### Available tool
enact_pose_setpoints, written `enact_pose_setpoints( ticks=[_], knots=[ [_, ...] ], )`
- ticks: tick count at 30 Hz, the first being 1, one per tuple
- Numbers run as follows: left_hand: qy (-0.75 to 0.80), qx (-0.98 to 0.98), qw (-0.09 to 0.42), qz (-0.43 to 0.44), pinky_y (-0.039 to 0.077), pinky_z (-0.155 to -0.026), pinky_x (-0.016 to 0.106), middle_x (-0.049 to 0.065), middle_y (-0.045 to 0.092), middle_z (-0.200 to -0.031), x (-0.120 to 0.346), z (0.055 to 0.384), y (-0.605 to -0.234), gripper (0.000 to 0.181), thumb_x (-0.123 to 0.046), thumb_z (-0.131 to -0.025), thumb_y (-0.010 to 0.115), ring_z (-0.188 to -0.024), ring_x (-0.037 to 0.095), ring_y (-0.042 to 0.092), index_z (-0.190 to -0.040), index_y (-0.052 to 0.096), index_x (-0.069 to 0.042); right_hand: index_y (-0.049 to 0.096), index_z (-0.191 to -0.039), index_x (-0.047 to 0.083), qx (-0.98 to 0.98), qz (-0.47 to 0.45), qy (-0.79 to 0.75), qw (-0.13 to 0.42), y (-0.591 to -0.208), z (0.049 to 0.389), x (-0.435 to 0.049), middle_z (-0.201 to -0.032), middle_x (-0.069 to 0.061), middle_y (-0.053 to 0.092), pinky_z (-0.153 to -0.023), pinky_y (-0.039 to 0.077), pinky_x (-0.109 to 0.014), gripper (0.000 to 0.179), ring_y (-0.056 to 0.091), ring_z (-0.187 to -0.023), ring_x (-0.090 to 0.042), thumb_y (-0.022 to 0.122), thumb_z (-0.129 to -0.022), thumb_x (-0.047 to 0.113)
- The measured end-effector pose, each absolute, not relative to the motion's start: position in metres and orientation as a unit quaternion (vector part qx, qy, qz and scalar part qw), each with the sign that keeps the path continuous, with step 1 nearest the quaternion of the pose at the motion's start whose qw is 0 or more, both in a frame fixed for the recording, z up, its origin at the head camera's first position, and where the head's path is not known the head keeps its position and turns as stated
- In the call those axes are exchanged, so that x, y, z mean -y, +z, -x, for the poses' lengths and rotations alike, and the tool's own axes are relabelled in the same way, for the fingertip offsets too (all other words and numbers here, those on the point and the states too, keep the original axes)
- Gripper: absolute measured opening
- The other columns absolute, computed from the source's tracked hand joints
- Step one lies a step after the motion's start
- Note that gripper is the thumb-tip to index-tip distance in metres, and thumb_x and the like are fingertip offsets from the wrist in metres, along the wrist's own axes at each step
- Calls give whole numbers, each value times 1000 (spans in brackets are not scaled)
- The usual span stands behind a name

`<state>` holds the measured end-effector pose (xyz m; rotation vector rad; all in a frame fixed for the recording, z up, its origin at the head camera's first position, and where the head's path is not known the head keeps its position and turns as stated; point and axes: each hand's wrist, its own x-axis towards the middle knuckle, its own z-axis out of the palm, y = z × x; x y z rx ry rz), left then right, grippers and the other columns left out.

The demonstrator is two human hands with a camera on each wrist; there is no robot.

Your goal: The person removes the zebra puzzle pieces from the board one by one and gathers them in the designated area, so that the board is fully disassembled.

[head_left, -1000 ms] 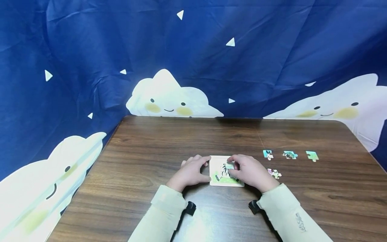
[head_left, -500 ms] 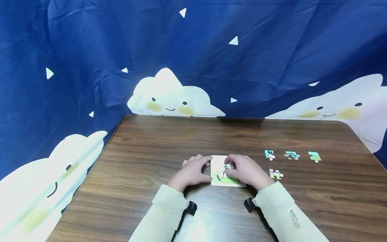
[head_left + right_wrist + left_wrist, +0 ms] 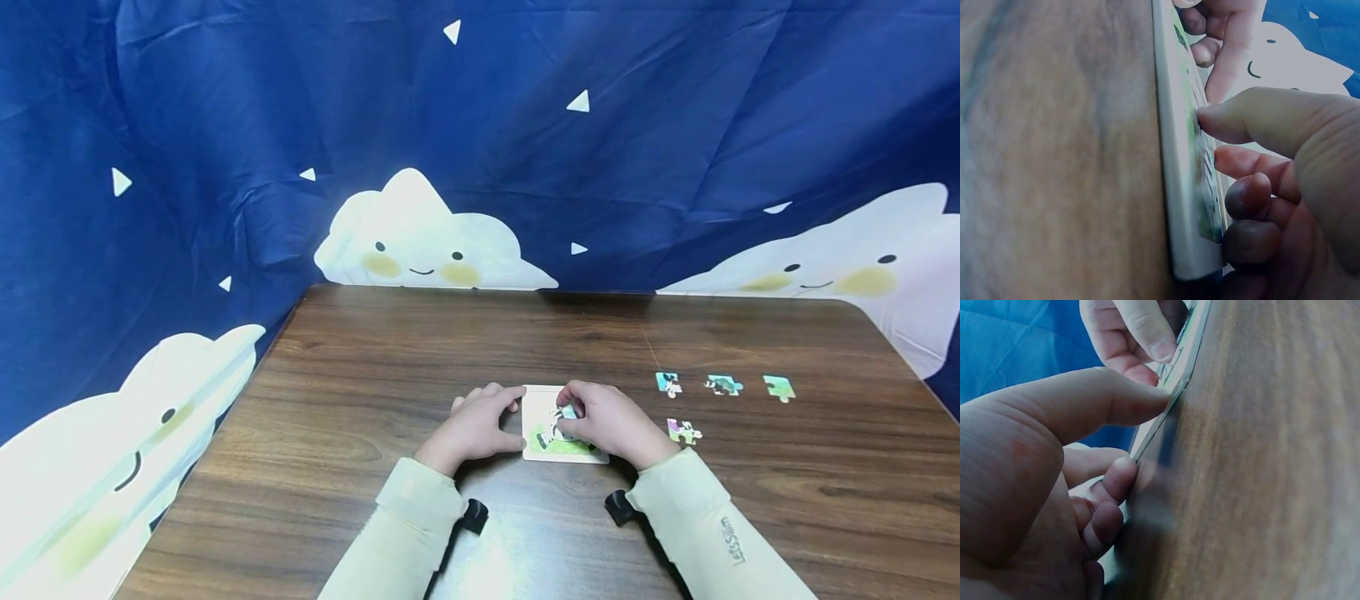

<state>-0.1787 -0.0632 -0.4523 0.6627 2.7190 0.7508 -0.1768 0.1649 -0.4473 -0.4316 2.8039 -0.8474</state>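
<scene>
A small pale puzzle board [image 3: 534, 408] with a zebra on green lies on the table. My left hand [image 3: 476, 425] holds its left edge, thumb at the near corner and index finger at the far one. In the left wrist view, that thumb lies over the edge of the board [image 3: 1147, 432]. My right hand [image 3: 618, 425] reaches over the board from the right. Its thumb and index finger pinch a puzzle piece [image 3: 570, 412] partly hidden by them, low on the zebra picture. The right wrist view has both fingertips right at the picture's surface.
Right of the board lie several loose pieces: a blue one with black and white [image 3: 668, 384], a blue-green one [image 3: 723, 385], a green one [image 3: 780, 387] and a pink-green one [image 3: 683, 431]. A blue cloud-print curtain [image 3: 480, 100] hangs behind the wooden table [image 3: 360, 358].
My right thumb and index finger have shifted slightly left over the zebra picture, then stayed there. The left hand keeps its place at the board's edge.
</scene>
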Motion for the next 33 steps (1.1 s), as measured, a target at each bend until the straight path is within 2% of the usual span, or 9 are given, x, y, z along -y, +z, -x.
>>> enact_pose_setpoints(
  ticks=[27,33],
  knots=[
    [259,-930,119,-230,32,-83,38,-7,57,-111,63,178,-452,76,-32,-75,77,-103,17,49,-145,53,-16,61,-99,13,-937,145,-304,87,-449,180,-165,-76,3,48,-60,34,-29,26,43,-62,-12,77,-81,22],
    [260,-929,117,-234,32,-83,38,-7,57,-111,63,178,-453,77,-31,-73,77,-102,16,49,-145,53,-15,59,-96,12,-929,161,-327,65,-450,178,-166,-80,1,49,-63,37,-30,27,45,-67,-14,79,-79,18]
  ],
)
